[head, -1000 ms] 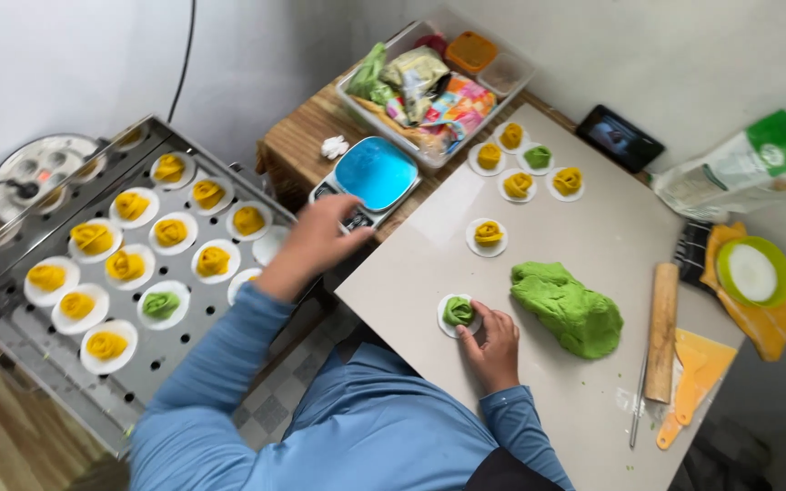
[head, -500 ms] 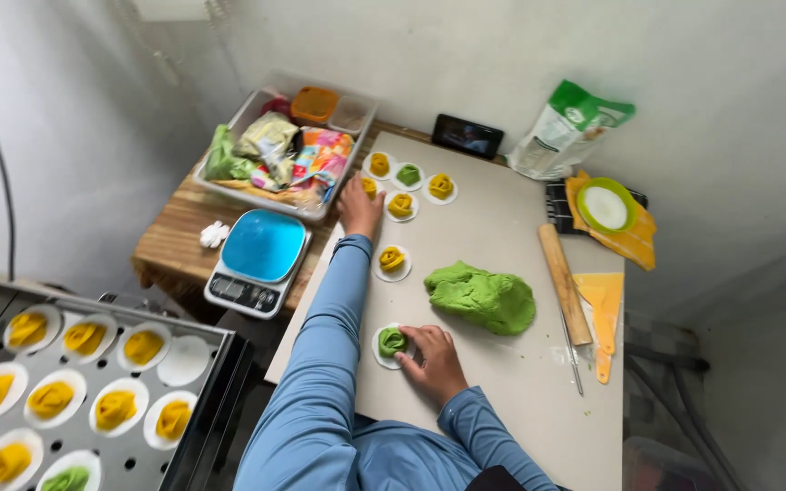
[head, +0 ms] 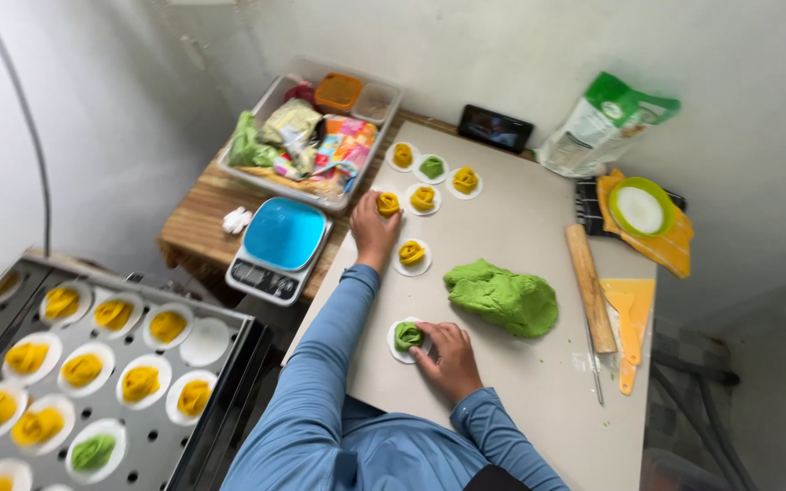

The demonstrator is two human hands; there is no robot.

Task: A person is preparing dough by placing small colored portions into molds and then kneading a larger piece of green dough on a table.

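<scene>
Yellow dumpling (head: 387, 203) gripped by left hand (head: 374, 228) fingers; right hand (head: 448, 355) fingers pinch green dumpling (head: 408, 335); tray (head: 220, 364) holds yellow ones.

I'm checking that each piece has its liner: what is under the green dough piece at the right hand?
A round white paper liner lies under the green dough piece and shows around its left side. The right hand touches the piece and covers the liner's right edge.

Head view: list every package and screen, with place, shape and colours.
Bag: back right by the wall, leaning, white with green top.
Phone: back edge of the board, dark rectangle, screen lit.
Scale: left of the board, blue tray, grey display strip.
Wrappers: in the grey bin, crumpled, multicoloured.
</scene>
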